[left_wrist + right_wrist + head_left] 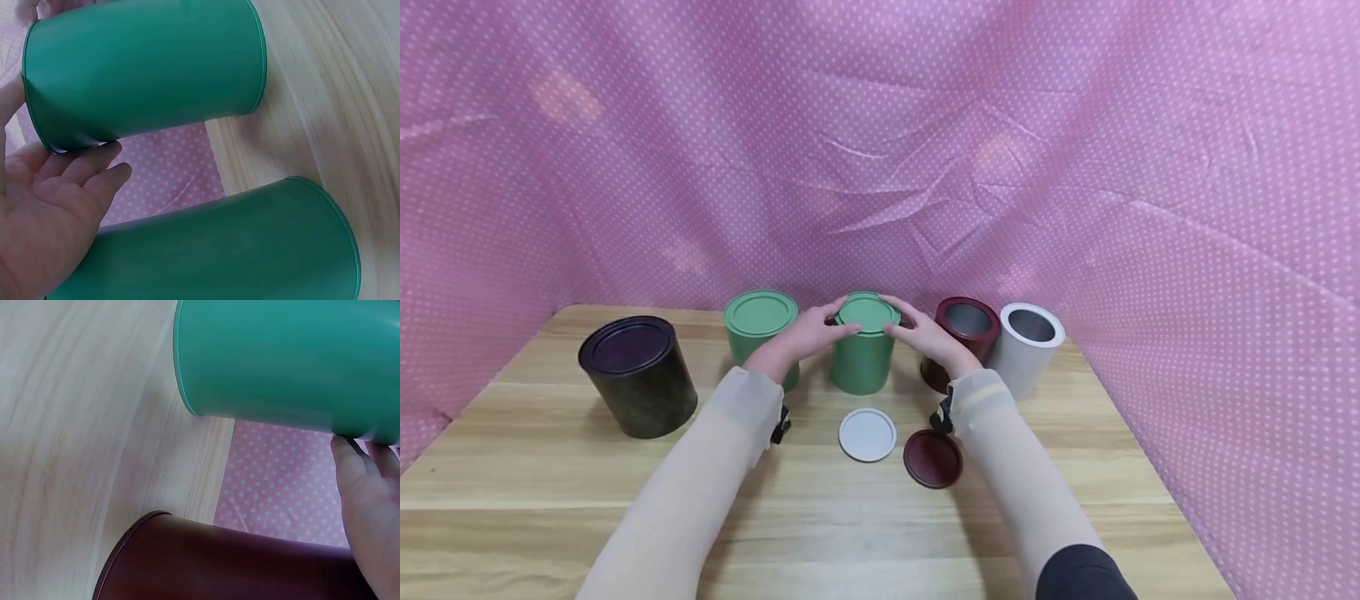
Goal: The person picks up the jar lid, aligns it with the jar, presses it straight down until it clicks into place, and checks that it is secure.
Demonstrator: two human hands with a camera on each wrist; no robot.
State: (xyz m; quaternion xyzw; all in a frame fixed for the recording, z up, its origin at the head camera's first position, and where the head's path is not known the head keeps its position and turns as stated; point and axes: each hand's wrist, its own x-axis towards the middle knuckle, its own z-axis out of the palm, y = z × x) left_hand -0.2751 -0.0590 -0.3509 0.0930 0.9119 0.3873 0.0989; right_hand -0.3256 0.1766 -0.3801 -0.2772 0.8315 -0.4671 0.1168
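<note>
Centered at the back of the wooden table stands a green tin [861, 368], upright with its green lid [867, 313] on. My left hand [808, 332] grips the tin's top rim from the left, thumb at the near edge and fingers behind. From the other side my right hand [927, 336] holds the same rim in a matching way. The left wrist view shows fingers under the tin's upper end, beside a second green tin [237, 250]. A dark red tin [231, 565] lies close below my right hand in the right wrist view.
The second lidded green tin stands left of the held one, with a black lidded tin [651, 387] farther left. At right, the dark red tin and a white tin [1018, 367] are uncovered. A white lid [867, 435] and a dark red lid [932, 459] lie in front.
</note>
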